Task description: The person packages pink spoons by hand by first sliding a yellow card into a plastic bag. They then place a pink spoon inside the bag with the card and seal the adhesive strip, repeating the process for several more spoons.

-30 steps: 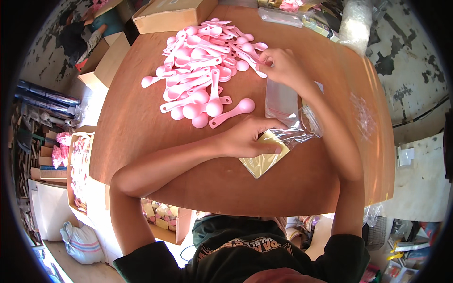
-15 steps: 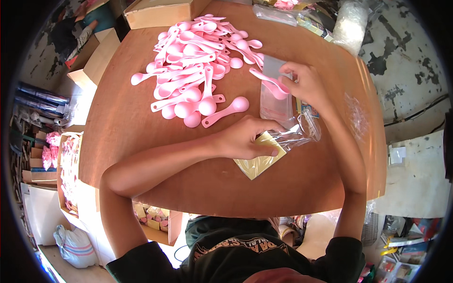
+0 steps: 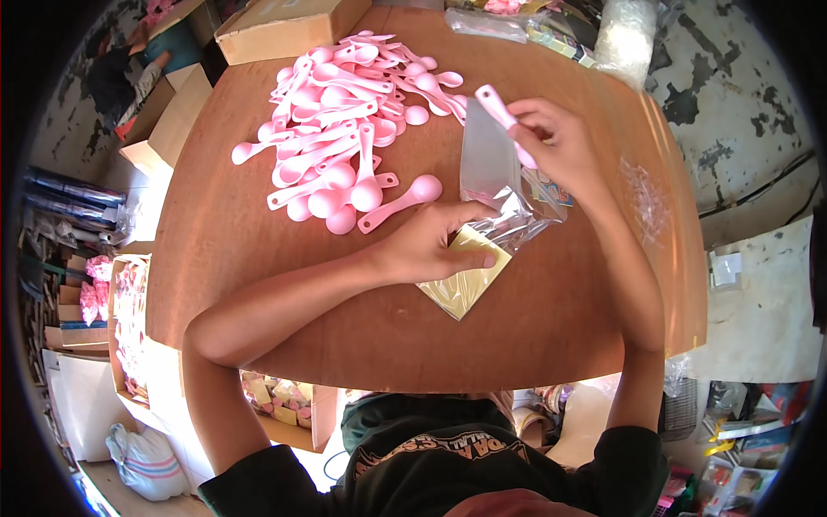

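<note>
Single head-worn fisheye view from close above the brown table (image 3: pixel 370 336), steeply downward

Both hands (image 3: pixel 435 248) (image 3: pixel 558 140) pinching, elbows (image 3: pixel 217 338) (image 3: pixel 643 327) bent, forearms (image 3: pixel 297 289) (image 3: pixel 613 224) angled inward

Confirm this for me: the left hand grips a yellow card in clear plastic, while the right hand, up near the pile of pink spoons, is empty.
Not quite: the right hand is not empty. The head view shows it holding a pink spoon. The left hand does grip the yellow card in clear plastic.
</note>
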`<state>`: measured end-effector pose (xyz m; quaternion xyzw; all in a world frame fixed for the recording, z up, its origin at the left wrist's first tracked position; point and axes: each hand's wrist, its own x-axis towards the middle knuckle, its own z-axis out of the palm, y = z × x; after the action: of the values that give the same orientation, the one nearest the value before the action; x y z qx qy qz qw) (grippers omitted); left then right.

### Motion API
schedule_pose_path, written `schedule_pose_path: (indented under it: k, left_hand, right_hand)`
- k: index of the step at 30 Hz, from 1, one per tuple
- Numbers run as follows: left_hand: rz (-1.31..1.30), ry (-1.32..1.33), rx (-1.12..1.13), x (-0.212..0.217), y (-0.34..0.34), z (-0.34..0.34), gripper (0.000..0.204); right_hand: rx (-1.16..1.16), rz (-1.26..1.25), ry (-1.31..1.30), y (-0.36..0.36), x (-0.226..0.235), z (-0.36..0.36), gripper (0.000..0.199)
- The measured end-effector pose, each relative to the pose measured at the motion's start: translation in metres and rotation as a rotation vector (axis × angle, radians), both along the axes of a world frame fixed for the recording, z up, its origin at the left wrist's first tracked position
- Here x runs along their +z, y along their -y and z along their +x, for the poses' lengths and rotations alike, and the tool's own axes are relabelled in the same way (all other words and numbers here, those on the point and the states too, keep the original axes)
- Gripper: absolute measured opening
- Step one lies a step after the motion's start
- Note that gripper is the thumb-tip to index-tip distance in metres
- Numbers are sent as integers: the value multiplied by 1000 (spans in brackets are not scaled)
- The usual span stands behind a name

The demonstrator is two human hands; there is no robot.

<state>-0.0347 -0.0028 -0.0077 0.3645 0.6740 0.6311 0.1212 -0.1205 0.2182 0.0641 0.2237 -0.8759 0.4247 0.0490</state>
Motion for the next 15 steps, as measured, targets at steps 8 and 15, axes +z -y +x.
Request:
schedule_pose_path:
  k: [8,15]
  left_hand:
    - [-55,146,9,6,2,0,53]
    - [-30,170,-6,9,-1,3,51]
  right_hand:
    - [-183,-503,-168,-19,49,66,59]
    - [-151,-472,-156,-7,31,83,54]
